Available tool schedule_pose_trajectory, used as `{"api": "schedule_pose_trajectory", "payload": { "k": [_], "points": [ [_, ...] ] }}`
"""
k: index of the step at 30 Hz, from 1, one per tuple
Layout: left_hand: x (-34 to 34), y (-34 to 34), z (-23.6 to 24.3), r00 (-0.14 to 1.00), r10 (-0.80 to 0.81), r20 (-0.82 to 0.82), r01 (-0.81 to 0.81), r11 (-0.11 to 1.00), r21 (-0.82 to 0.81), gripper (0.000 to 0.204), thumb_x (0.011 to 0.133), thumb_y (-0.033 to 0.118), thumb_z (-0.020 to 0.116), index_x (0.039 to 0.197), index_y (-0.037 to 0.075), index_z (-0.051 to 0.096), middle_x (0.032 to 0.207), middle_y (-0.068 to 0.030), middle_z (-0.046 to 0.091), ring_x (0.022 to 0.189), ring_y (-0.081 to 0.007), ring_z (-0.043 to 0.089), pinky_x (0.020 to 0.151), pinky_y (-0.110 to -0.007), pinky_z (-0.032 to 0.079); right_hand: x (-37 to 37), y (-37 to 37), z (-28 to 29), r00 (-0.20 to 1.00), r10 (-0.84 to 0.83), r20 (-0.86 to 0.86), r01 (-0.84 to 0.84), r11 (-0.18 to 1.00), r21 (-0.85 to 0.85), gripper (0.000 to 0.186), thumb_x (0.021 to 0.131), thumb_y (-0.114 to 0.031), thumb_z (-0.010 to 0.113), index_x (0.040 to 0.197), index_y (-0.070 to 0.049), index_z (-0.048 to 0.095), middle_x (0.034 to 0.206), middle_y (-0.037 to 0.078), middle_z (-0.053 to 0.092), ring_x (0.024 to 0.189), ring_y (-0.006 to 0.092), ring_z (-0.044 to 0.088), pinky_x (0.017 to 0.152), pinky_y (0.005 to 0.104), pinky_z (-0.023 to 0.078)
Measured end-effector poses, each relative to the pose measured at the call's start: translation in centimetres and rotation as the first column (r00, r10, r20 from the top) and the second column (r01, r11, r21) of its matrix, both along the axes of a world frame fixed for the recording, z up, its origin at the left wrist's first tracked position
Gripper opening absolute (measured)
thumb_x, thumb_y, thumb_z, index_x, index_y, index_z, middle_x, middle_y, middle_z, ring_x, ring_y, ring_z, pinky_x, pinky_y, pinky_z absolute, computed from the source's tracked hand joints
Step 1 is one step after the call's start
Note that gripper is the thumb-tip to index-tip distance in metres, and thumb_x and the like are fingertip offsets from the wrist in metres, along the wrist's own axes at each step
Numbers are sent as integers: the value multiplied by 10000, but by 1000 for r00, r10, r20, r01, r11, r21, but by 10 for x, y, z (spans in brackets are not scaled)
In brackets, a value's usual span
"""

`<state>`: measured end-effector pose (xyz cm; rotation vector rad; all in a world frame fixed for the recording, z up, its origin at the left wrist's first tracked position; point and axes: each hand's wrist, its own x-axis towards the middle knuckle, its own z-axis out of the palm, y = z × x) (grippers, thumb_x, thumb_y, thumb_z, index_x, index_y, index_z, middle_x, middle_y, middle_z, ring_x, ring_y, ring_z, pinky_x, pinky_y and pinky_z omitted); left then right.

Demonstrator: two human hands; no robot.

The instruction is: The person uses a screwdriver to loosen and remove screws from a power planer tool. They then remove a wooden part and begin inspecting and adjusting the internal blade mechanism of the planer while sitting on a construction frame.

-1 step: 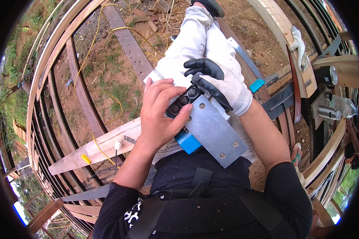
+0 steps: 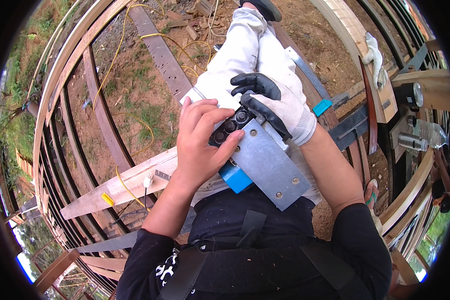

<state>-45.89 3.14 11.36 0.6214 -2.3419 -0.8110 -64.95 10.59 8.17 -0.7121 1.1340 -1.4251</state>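
An electric planer [image 2: 272, 167] lies upside down on my lap, its grey metal sole facing up. Black round bolt heads show on its cutter drum [image 2: 230, 129], in the gap between that sole and a paler front plate [image 2: 210, 95]. Part of the blue body [image 2: 236, 178] sticks out at the lower left. My bare left hand [image 2: 197, 140] spans the drum from the left, thumb at the sole's edge and forefinger by the front plate. My right hand [image 2: 280, 110], in a white glove with black-coated fingers, curls round the planer's right side. Its fingertips are partly hidden.
A teal plastic piece [image 2: 322, 107] rests on boards to the right. Farther right are a work glove [image 2: 373, 55], a dark can [image 2: 409, 95] and a clear bottle [image 2: 431, 132]. On the left, a plank [image 2: 110, 192] carries a yellow piece [image 2: 107, 199] and a plug [image 2: 148, 180].
My left thumb has shifted very slightly to the right along the drum's edge. Everything else stays in place.
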Motion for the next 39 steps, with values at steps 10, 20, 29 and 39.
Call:
{"api": "schedule_pose_trajectory", "payload": {
  "k": [10, 20, 29, 39],
  "points": [
    [0, 1, 4, 1000, -5, -16, 5, 1000, -9, 309, 741, -12, 708, 1033, 81, 672, 952, -51, 697, 1136, -256, 620, 1147, -569, 257, 0, 2, 2, 1000, 30, -6, -30, 1000, 9, 386, 920, -110, 600, 1274, 38, 559, 1147, 91, 633, 1038, 128, 587, 917, 272, 489],
    [2, 1, 2, 1000, -28, 6, 28, 999, 45, 311, 749, 35, 753, 1044, 93, 676, 953, -60, 693, 1126, -263, 623, 1136, -570, 275, -2, 2, -3, 1000, 6, 15, -6, 1000, -10, 355, 929, -79, 580, 1275, -5, 550, 1116, 51, 628, 916, 64, 600, 766, 200, 508],
    [1, 0, -3, 997, -62, 45, 63, 998, -17, 325, 741, 66, 755, 1051, 129, 678, 929, -18, 677, 1141, -259, 609, 1120, -578, 284, -3, 2, -7, 999, -1, 39, 1, 1000, 6, 351, 928, -80, 579, 1271, -8, 553, 1078, 51, 646, 923, 75, 618, 802, 207, 515],
    [5, -3, -4, 998, -49, 43, 48, 998, 30, 369, 710, 123, 793, 1058, 99, 672, 1002, -72, 659, 1150, -297, 590, 1126, -589, 258, -1, 1, -1, 1000, -14, 20, 14, 1000, 14, 348, 917, -70, 588, 1250, 29, 570, 1105, 78, 650, 954, 100, 614, 853, 232, 507]
  ]
}}
